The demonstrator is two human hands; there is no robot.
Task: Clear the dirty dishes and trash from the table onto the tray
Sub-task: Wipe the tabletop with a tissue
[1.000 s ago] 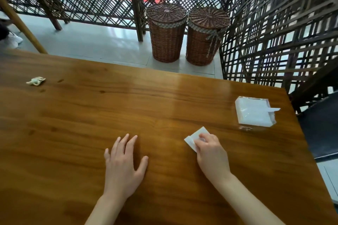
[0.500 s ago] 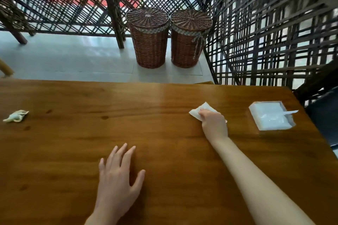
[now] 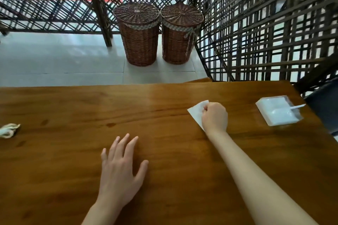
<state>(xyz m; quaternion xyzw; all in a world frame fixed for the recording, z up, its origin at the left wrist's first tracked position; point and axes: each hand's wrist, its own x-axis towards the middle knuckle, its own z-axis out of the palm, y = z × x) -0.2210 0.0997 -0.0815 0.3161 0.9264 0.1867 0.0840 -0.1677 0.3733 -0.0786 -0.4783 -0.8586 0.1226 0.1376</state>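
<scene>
- glossy brown wooden table (image 3: 76, 179): fills the lower part of the head view; its far edge runs across the middle of the frame.
- right hand (image 3: 214, 117): reaches out over the far right part of the table, fingers curled under into a fist, knuckles toward the far edge; it presses down on and bunches the flat white paper napkin (image 3: 196, 112). whether the fingertips pinch the paper from beneath cannot be seen, but the curled fingers close on it.
- flat white paper napkin: lies on the table surface, one corner pointing toward the far edge and another toward the left; its right part is hidden under the right hand.
- left hand (image 3: 119, 171): released, palm down, fingers straight and slightly spread, resting flat on the table near the lower centre; it holds nothing.
- small crumpled cream-coloured paper wad (image 3: 8, 130): lies on the table at the left edge of the frame, partly cut off, well apart from both hands.
- clear plastic square box of white tissues (image 3: 279, 112): sits on the table near its right edge, to the right of the right hand and apart from it; a thin white strip sticks out from its right side.
- two round brown wicker baskets with woven lids (image 3: 140, 33): stand upright side by side on the pale tiled floor (image 3: 60, 58) beyond the table, just beside each other.
- dark wooden lattice screens (image 3: 265, 29): rise behind and to the right of the baskets.
</scene>
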